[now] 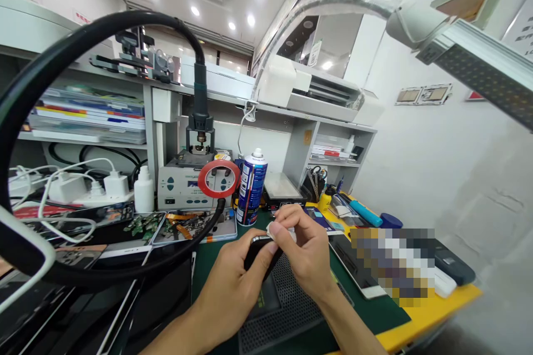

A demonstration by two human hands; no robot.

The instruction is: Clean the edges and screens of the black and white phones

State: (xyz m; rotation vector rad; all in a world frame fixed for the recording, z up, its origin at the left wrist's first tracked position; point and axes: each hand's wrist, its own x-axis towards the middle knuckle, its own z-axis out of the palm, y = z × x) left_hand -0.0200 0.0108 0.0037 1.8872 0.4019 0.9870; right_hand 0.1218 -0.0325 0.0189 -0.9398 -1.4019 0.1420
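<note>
In the head view, my left hand (233,272) grips a black smartphone (253,249) by its sides, tilted up above the bench. My right hand (306,252) is closed on a small white wipe (272,228), which it holds against the phone's upper edge. Fingers cover part of both the wipe and the phone. Below the hands lies a dark perforated mat (287,294) on a green work surface (370,319).
A blue spray can (252,186) stands behind the hands, beside a red tape roll (219,178) and a grey hot-air station (175,183). Its black hose (37,66) loops across the left. A white tablet (353,266) lies right; several dark screens (162,294) lie left.
</note>
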